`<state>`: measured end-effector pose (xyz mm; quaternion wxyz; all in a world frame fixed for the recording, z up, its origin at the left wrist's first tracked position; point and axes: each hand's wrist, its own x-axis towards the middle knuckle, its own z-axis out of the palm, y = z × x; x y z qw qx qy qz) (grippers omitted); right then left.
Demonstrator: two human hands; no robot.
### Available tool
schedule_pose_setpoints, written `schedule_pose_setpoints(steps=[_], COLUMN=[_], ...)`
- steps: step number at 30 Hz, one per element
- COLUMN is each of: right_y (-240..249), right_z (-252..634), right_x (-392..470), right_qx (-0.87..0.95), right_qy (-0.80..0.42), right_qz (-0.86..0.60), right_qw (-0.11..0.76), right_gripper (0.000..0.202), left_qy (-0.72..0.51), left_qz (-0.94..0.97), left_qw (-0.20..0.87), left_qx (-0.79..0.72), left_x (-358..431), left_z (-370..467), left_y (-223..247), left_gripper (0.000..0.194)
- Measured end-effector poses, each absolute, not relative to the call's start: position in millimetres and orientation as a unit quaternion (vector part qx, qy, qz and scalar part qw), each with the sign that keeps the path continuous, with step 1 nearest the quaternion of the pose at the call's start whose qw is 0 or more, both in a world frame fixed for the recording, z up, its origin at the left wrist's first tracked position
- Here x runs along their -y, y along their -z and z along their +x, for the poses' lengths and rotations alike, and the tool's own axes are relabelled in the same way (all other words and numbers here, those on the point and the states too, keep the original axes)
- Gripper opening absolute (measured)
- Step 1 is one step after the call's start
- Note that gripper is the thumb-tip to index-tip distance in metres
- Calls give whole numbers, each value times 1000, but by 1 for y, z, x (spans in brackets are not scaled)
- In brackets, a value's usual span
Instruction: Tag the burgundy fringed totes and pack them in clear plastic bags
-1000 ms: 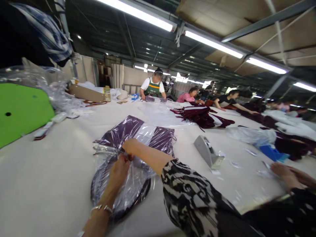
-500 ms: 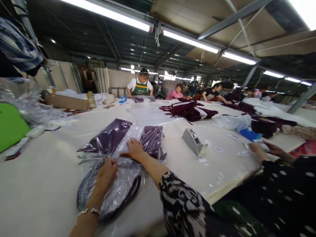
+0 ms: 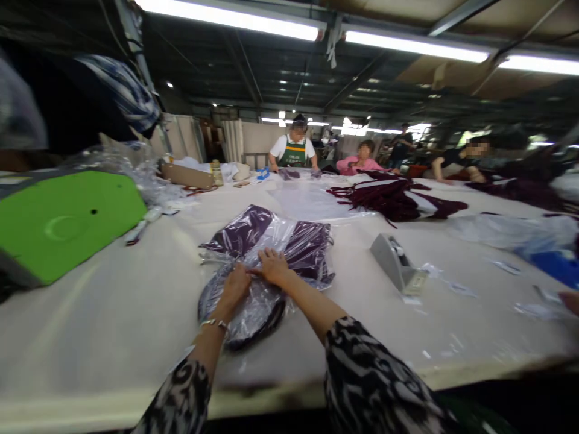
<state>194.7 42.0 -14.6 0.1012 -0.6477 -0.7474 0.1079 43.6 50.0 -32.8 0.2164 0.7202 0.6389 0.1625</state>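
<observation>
A folded dark purple garment (image 3: 310,244) lies on the white table inside a clear plastic bag (image 3: 259,310). The near end of the package has a rounded dark edge, and its contents there are hard to make out through the shine. My left hand (image 3: 236,284), with a bracelet on the wrist, is closed on a fold of the plastic near the package's middle. Just to its right, my right hand (image 3: 272,266) rests flat on the bag with its fingers spread. The thumb of my right hand is near my left fingers.
A grey tape dispenser (image 3: 398,265) stands to the right, with scraps and labels beyond it. A green-sided box (image 3: 72,220) is at the left. Maroon garments (image 3: 393,196) are piled across the table (image 3: 136,325). A co-worker in a green apron (image 3: 293,150) stands opposite.
The view has swung left, so the package sits further right in the picture and the green box shows more fully. Both hands stay on the bag, now closer together.
</observation>
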Motion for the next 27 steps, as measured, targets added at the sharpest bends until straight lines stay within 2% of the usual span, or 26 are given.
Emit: schedule_pose_setpoints(steps=[5,8,11,14,17,18,21,23,25,27], right_y=[28,40,35,21,17,18,25,30,32,33], right_z=[204,208,215,250,314,336,383,389,381,367], right_x=[-6,5,0,-4,1,3,5,3,0,-3], right_qx=[798,800,794,769,660,608,458,379,337,319], right_qy=[-12,-32,-103,-127,-14,-6,-176,-320,-402,-449], right_qz=[-589,-590,-586,-590,-664,-701,-784,-765,-721,-688], right_qw=[128,108,128,210,351,373,381,412,453,472], right_gripper=[70,69,65,61,63,69,95,101,87,59], left_qy=[-164,-160,-159,-179,-205,-203,-162,-135,-119,-103], left_qz=[713,718,735,742,711,694,668,672,681,689], left_qw=[206,197,181,140,67,55,101,147,159,159], left_qx=[-649,-648,-634,-630,-670,-688,-719,-713,-705,-700], left_x=[-47,-46,-41,-33,-26,-25,-28,-33,-37,-39], left_z=[46,48,43,22,-13,-25,-53,-61,-61,-57], left_y=[33,29,21,13,12,13,17,18,18,17], left_gripper=[21,21,18,18,31,35,41,36,29,23])
